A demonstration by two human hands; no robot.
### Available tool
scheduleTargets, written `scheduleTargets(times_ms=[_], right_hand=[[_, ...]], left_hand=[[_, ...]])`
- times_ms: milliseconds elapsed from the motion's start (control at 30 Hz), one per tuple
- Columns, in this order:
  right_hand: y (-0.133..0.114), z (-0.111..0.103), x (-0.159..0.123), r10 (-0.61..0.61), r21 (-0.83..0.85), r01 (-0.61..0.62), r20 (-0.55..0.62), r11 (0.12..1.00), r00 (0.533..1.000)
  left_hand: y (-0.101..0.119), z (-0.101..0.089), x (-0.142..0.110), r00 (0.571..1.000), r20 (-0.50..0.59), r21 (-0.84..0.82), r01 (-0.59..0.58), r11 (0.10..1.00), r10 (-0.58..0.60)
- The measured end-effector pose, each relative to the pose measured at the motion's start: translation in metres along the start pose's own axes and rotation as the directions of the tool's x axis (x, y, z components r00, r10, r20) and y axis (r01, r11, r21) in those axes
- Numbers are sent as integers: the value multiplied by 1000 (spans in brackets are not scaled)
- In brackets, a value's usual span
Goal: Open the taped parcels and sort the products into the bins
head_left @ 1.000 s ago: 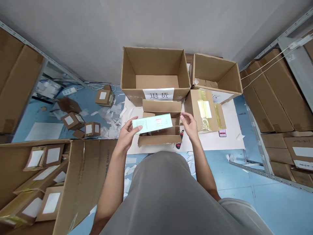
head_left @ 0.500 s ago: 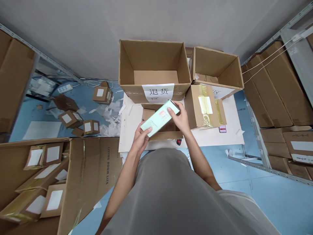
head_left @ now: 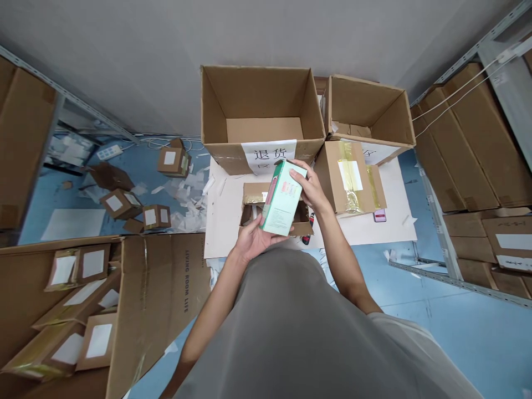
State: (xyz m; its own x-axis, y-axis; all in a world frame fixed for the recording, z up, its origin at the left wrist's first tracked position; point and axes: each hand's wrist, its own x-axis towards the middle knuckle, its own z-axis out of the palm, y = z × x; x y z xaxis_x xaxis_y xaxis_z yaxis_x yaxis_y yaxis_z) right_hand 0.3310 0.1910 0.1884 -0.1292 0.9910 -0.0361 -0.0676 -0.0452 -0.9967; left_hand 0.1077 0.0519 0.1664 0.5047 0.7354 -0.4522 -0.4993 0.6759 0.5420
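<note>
A mint-green product box [head_left: 283, 202] with small printed pictures is held up between both hands, tilted so that its darker green side shows on the left. My left hand [head_left: 253, 239] supports it from below at the lower end, thumb along its left edge. At the upper right, my right hand [head_left: 310, 185] grips it with the thumb on the front face; the other fingers are partly hidden behind. Beneath it an opened small cardboard carton [head_left: 254, 193] lies on the white table [head_left: 224, 221], partly covered by the green box and hands.
A large open carton [head_left: 216, 155] with a paper sign and a smaller open carton [head_left: 369, 102] stand behind. A taped carton [head_left: 361, 183] and a phone [head_left: 379, 215] are at right. Lower left, a big carton [head_left: 158, 288] holds several labelled parcels. Paper scraps [head_left: 187, 202] litter the floor.
The green box has been turned more upright, so its side now shows. My left hand has shifted under its lower end. More of the small carton beneath is visible.
</note>
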Motion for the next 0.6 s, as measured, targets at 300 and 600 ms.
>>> scheduleTargets(times_ms=[300, 600], right_hand=[[-20, -16, -6, -125, -118, 127, 28, 985, 992], [-37, 0, -11, -203, -234, 174, -105, 956, 974]], left_hand=[[-6, -3, 10, 988, -69, 79, -132, 988, 138], [-4, 22, 17, 911, -146, 429, -293, 855, 385]])
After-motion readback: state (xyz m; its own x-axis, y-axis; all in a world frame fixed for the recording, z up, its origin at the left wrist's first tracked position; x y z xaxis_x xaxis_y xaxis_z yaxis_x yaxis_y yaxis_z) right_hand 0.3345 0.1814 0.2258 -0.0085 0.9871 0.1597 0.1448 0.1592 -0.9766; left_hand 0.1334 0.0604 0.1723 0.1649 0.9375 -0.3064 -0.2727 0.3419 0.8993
